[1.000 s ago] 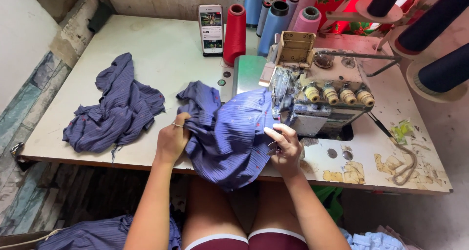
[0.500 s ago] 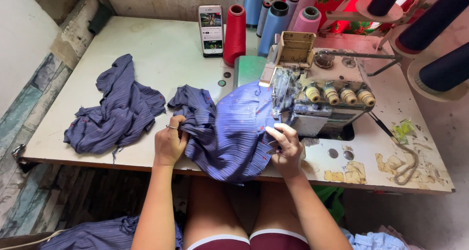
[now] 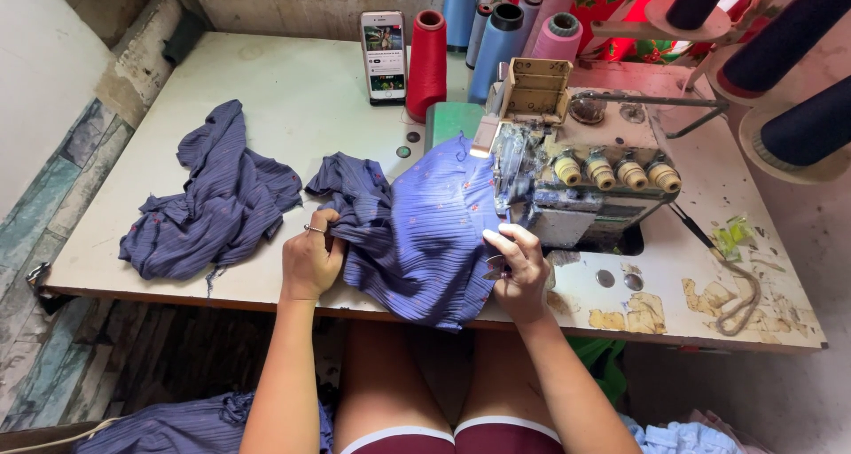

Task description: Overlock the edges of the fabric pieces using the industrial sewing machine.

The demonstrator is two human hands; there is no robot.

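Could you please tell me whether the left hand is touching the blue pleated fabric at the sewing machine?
Touching: the head view shows the left hand bunching the blue pleated fabric's edge in its fingers.

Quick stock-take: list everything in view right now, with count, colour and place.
table: one, off-white, worn at right
sewing machine: one, grey-beige, centre right
garment: one, blue striped, under both hands at the machine
cloth pile: one, dark blue striped, table left
phone: one, screen lit, propped at the back
thread cones: one red, several blue and pink, back; dark ones far right
left hand: grip bunching the garment's left edge
right hand: flat on garment beside machine
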